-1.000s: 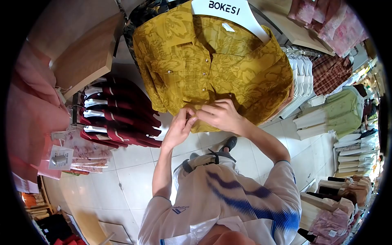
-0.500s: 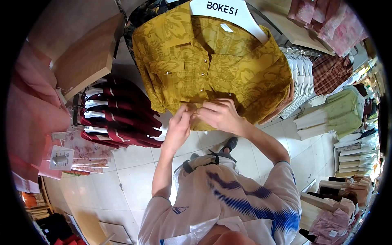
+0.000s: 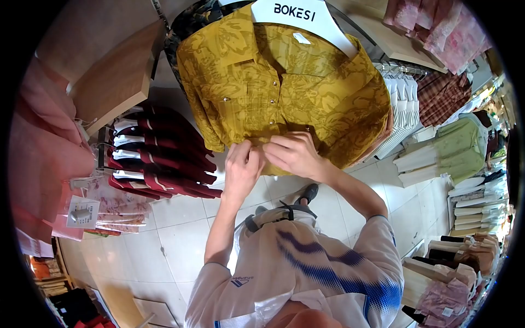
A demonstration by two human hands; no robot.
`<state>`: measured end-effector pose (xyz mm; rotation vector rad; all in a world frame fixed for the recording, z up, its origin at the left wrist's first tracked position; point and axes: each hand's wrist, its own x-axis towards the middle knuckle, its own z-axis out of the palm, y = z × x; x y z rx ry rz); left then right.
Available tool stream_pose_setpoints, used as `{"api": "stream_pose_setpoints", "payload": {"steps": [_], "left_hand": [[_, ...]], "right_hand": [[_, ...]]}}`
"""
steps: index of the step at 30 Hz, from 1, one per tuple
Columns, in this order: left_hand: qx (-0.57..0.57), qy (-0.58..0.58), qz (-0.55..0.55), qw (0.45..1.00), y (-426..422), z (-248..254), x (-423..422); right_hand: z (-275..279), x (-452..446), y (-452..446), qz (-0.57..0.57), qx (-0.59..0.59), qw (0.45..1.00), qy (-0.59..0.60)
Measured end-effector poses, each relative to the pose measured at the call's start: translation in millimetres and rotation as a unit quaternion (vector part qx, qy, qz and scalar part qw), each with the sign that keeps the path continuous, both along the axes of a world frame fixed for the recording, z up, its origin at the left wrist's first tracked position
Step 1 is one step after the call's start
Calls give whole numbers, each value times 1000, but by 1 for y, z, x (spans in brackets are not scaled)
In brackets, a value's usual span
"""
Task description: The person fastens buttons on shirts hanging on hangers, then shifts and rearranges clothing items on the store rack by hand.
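A mustard-yellow patterned shirt [image 3: 333, 104] hangs on a white hanger [image 3: 303, 15] marked BOKESI at the top centre. Its collar lies open and several small buttons run down the front. My left hand [image 3: 243, 167] pinches the shirt's front edge near the lower buttons, fingers closed. Close beside it on the right, my right hand [image 3: 293, 155] is also closed on the front of the shirt, its fingers curled over the cloth. The fingertips of both hands nearly meet, and the bit of cloth between them is mostly hidden.
Dark red garments [image 3: 169, 153] hang on a rack at the left, below a wooden shelf [image 3: 112, 79]. Pink clothing [image 3: 49, 147] fills the far left. White striped garments [image 3: 402, 109], a plaid shirt [image 3: 444, 97] and a green top [image 3: 462, 147] hang at the right. Pale tiles [image 3: 183, 246] cover the floor.
My left hand has turned and risen slightly, its knuckles now facing up. My right hand has barely moved. The hanger and the shirt's top have shifted a little left.
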<state>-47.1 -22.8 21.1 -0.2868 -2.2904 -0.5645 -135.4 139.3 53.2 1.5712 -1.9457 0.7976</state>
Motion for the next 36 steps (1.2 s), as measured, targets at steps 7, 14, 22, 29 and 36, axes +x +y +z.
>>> {"api": "stream_pose_setpoints", "payload": {"steps": [7, 14, 22, 29, 36], "left_hand": [[-16, -31, -2, 999, 0, 2, -2], [317, -145, -101, 932, -1, -8, 0], [244, -149, -153, 946, -4, -12, -6], [210, -127, -119, 962, 1, -10, -6], [201, -151, -68, 966, -4, -26, -6]], "right_hand": [[-6, -3, 2, -43, 25, 997, -60], [-8, -5, 5, -33, 17, 994, -99], [-9, -4, 7, -15, 27, 993, -115], [-12, -2, 9, -10, 39, 993, -108], [-9, -1, 13, -28, 33, 992, -121]]}}
